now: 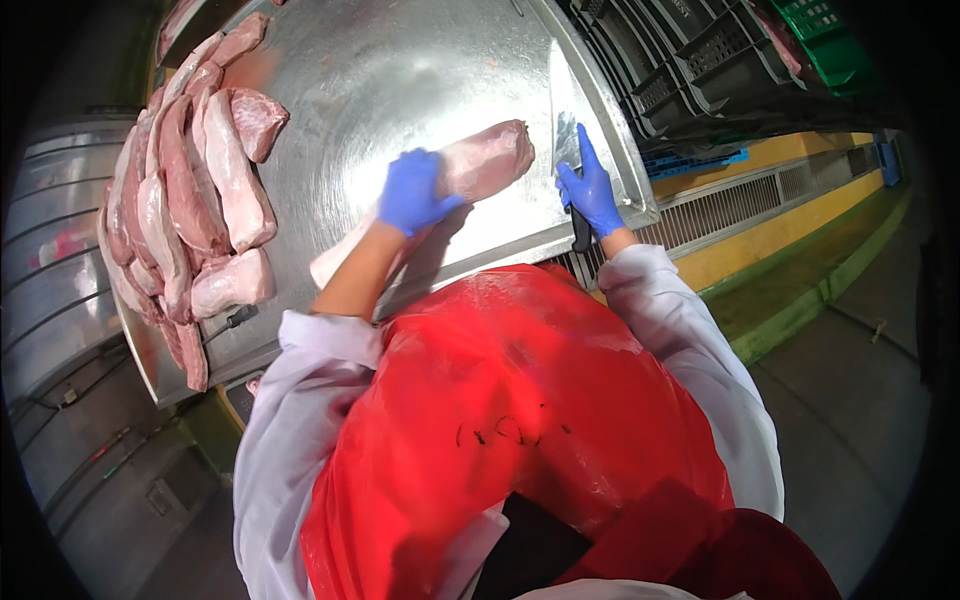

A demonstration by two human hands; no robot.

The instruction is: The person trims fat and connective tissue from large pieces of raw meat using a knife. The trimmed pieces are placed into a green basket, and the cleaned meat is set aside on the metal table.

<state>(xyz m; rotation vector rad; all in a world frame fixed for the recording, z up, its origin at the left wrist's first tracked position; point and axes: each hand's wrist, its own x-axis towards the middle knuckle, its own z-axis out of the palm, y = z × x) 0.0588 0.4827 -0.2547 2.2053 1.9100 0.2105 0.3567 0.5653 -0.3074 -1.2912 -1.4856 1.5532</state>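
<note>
A long piece of pork loin [487, 162] lies slantwise on the metal table, its far end toward the right. My left hand [413, 193], in a blue glove, presses down on its middle with the fingers wrapped over it. The near part of the loin passes under my left wrist and forearm. To the right of the meat, my right hand [590, 190], also gloved in blue, grips a knife by its black handle [580, 232]. Its index finger stretches along the blade, which points away from me and stands apart from the loin.
Several pork loins [190, 195] are heaped along the left side of the metal table [335, 90]. Another dark handle [241, 316] shows beside the heap. Beyond the table's raised right edge stand grey crates [690, 70] and a green crate [825, 45].
</note>
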